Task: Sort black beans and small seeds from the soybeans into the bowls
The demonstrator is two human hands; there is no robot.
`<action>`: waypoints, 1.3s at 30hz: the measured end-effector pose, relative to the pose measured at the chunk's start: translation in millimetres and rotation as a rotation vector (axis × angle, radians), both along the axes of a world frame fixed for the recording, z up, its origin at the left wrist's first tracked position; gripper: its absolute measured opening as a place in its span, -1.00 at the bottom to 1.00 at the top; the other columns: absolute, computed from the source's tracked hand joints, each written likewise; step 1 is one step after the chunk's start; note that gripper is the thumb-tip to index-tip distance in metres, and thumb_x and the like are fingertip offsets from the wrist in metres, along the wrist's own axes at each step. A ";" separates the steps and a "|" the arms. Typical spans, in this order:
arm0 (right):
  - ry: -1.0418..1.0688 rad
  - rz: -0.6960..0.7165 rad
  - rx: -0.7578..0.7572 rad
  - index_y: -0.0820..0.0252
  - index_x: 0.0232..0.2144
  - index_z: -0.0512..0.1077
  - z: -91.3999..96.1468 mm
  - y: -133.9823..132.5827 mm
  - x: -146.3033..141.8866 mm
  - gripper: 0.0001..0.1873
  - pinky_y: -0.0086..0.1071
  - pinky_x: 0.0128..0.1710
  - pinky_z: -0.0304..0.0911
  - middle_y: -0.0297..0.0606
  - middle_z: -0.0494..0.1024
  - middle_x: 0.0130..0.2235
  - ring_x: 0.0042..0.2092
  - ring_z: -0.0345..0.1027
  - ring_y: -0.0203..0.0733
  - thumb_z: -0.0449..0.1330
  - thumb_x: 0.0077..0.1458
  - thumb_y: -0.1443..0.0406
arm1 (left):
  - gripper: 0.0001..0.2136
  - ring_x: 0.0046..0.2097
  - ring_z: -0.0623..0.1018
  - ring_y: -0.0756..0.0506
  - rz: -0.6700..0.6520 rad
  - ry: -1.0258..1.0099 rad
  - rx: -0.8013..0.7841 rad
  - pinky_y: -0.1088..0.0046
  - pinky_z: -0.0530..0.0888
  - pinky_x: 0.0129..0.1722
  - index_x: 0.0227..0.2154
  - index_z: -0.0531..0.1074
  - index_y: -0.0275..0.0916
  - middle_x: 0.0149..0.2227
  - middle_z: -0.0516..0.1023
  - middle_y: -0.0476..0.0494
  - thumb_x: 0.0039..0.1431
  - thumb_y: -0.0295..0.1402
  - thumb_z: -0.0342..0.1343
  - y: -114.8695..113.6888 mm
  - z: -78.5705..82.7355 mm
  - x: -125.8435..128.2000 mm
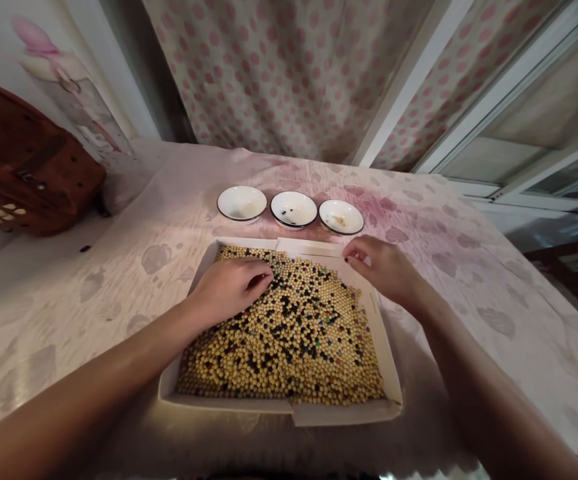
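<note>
Three white enamel bowls (242,203) stand in a row beyond the 12 o'clock edge of a shallow cardboard tray (289,402), on a cloth-covered worktop (493,320). The middle bowl holds dark grains (286,215), the right one pale bits (339,220). The tray's raised walls contain a spread of pale beans (313,373) mixed with dark beads (283,307). The left hand (229,293) rests on the beans at 10 o'clock, fingers pressed together; any pinch is hidden. The right hand (381,267) sits over the tray's 1 o'clock corner, fingers loosely curled; whether they pinch anything cannot be told.
</note>
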State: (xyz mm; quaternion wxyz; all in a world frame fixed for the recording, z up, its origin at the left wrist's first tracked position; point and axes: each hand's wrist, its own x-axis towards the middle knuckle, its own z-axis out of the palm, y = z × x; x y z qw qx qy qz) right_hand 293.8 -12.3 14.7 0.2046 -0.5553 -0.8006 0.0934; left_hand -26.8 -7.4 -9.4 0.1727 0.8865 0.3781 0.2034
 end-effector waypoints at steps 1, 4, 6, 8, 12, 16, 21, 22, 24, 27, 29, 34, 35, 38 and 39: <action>-0.032 0.046 -0.017 0.14 -0.33 0.43 -0.2 -5.0 -2.4 -0.87 -0.29 -0.20 0.22 -0.24 0.52 -0.30 -0.26 0.36 -0.17 0.07 0.19 0.35 | -0.79 -0.28 0.60 -0.08 0.001 0.000 -0.001 0.39 0.41 -0.31 -0.26 0.58 -0.16 -0.29 0.65 -0.05 0.35 -0.38 0.01 0.1 0.2 0.1; -0.145 0.130 -0.026 0.15 -0.35 0.39 -2.7 -12.6 -9.3 -0.82 -0.24 -0.16 0.17 -0.22 0.50 -0.32 -0.23 0.34 -0.13 0.00 0.24 0.38 | -0.79 -0.28 0.60 -0.09 0.007 0.009 0.002 0.38 0.41 -0.31 -0.27 0.58 -0.17 -0.29 0.65 -0.06 0.35 -0.37 0.01 0.3 0.7 0.7; -0.207 0.147 -0.021 0.16 -0.34 0.39 -4.4 -13.6 -13.2 -0.78 -0.22 -0.14 0.15 -0.20 0.50 -0.31 -0.23 0.35 -0.12 -0.04 0.26 0.40 | -0.79 -0.29 0.60 -0.09 0.007 0.011 -0.003 0.39 0.41 -0.31 -0.27 0.58 -0.16 -0.30 0.65 -0.06 0.34 -0.38 0.02 0.3 1.0 1.2; -0.246 0.149 -0.014 0.16 -0.34 0.39 -5.9 -13.7 -16.0 -0.76 -0.21 -0.14 0.14 -0.18 0.51 -0.30 -0.23 0.36 -0.11 -0.05 0.27 0.41 | -0.80 -0.29 0.60 -0.08 -0.002 0.007 -0.013 0.39 0.41 -0.31 -0.27 0.58 -0.16 -0.29 0.65 -0.06 0.34 -0.39 0.02 0.2 1.2 1.5; -0.264 0.142 -0.001 0.17 -0.34 0.39 -9.0 -13.6 -18.3 -0.76 -0.22 -0.14 0.14 -0.16 0.51 -0.30 -0.21 0.38 -0.10 -0.05 0.26 0.42 | -0.79 -0.28 0.60 -0.08 -0.001 -0.009 -0.009 0.39 0.42 -0.28 -0.26 0.58 -0.17 -0.28 0.66 -0.07 0.33 -0.39 0.02 -0.1 0.6 1.6; -0.251 0.154 -0.008 0.18 -0.32 0.38 -10.3 -14.2 -18.7 -0.76 -0.23 -0.13 0.13 -0.16 0.50 -0.28 -0.20 0.37 -0.11 -0.07 0.27 0.41 | -0.79 -0.27 0.61 -0.09 0.004 0.000 -0.013 0.38 0.43 -0.28 -0.26 0.58 -0.18 -0.28 0.66 -0.07 0.34 -0.39 0.01 -0.3 0.0 1.5; -0.257 0.148 -0.022 0.17 -0.33 0.36 -10.3 -14.0 -21.3 -0.77 -0.23 -0.13 0.13 -0.16 0.49 -0.28 -0.20 0.37 -0.11 -0.07 0.27 0.41 | -0.79 -0.28 0.60 -0.08 -0.004 0.006 -0.010 0.39 0.41 -0.31 -0.26 0.59 -0.17 -0.29 0.65 -0.06 0.33 -0.40 0.02 -0.1 0.6 1.4; -0.256 0.147 -0.022 0.17 -0.34 0.35 -10.6 -13.9 -21.9 -0.78 -0.23 -0.14 0.13 -0.16 0.49 -0.28 -0.21 0.36 -0.11 -0.07 0.27 0.42 | -0.79 -0.28 0.60 -0.08 -0.006 0.005 -0.009 0.39 0.41 -0.31 -0.27 0.59 -0.17 -0.29 0.65 -0.06 0.33 -0.40 0.02 -0.1 0.7 1.3; -0.251 0.148 -0.020 0.15 -0.37 0.32 -11.3 -13.6 -22.3 -0.80 -0.24 -0.15 0.13 -0.17 0.49 -0.29 -0.23 0.36 -0.12 -0.05 0.25 0.42 | -0.79 -0.28 0.60 -0.08 -0.006 0.005 -0.011 0.39 0.41 -0.30 -0.27 0.58 -0.17 -0.28 0.65 -0.06 0.32 -0.40 0.02 -0.1 0.7 1.2; -0.222 0.157 -0.006 0.14 -0.38 0.30 -10.1 -11.4 -18.7 -0.84 -0.24 -0.17 0.13 -0.20 0.48 -0.32 -0.25 0.35 -0.13 -0.01 0.21 0.42 | -0.79 -0.27 0.60 -0.09 -0.004 0.002 -0.014 0.38 0.41 -0.29 -0.27 0.58 -0.16 -0.28 0.65 -0.06 0.32 -0.40 0.02 0.0 0.3 1.0; -0.185 0.139 0.024 0.13 -0.38 0.30 -6.9 -6.3 -13.0 -0.87 -0.24 -0.18 0.14 -0.24 0.47 -0.34 -0.27 0.34 -0.14 0.01 0.18 0.41 | -0.79 -0.28 0.60 -0.09 -0.005 0.004 -0.011 0.38 0.41 -0.30 -0.27 0.58 -0.16 -0.29 0.65 -0.06 0.33 -0.40 0.02 -0.1 -0.1 1.0; -0.132 -0.018 0.159 0.12 -0.35 0.35 0.0 26.0 3.9 -0.92 -0.25 -0.19 0.19 -0.24 0.51 -0.33 -0.28 0.37 -0.14 0.07 0.14 0.38 | -0.78 -0.31 0.59 -0.09 -0.006 0.007 0.006 0.37 0.41 -0.31 -0.29 0.59 -0.17 -0.31 0.64 -0.08 0.34 -0.38 0.02 -0.1 -1.3 1.3; -0.132 -0.045 0.176 0.12 -0.35 0.35 -0.4 34.2 6.1 -0.92 -0.25 -0.20 0.20 -0.23 0.51 -0.32 -0.29 0.37 -0.14 0.07 0.13 0.38 | -0.78 -0.31 0.59 -0.09 -0.006 0.005 0.004 0.37 0.41 -0.30 -0.29 0.59 -0.17 -0.32 0.64 -0.08 0.34 -0.38 0.02 0.0 -1.4 1.3; -0.135 -0.091 0.176 0.11 -0.34 0.33 -2.8 53.1 9.1 -0.90 -0.24 -0.19 0.22 -0.16 0.54 -0.27 -0.28 0.37 -0.12 0.07 0.13 0.41 | -0.78 -0.30 0.60 -0.09 -0.011 -0.002 -0.009 0.37 0.41 -0.30 -0.29 0.59 -0.19 -0.31 0.64 -0.08 0.34 -0.38 0.02 0.2 -1.5 1.3; -0.136 -0.098 0.166 0.11 -0.32 0.34 -3.0 55.7 9.3 -0.90 -0.24 -0.17 0.22 -0.13 0.55 -0.26 -0.27 0.37 -0.12 0.07 0.14 0.41 | -0.78 -0.30 0.60 -0.09 -0.013 -0.004 -0.009 0.37 0.41 -0.30 -0.29 0.59 -0.19 -0.31 0.64 -0.08 0.34 -0.38 0.01 0.2 -1.5 1.3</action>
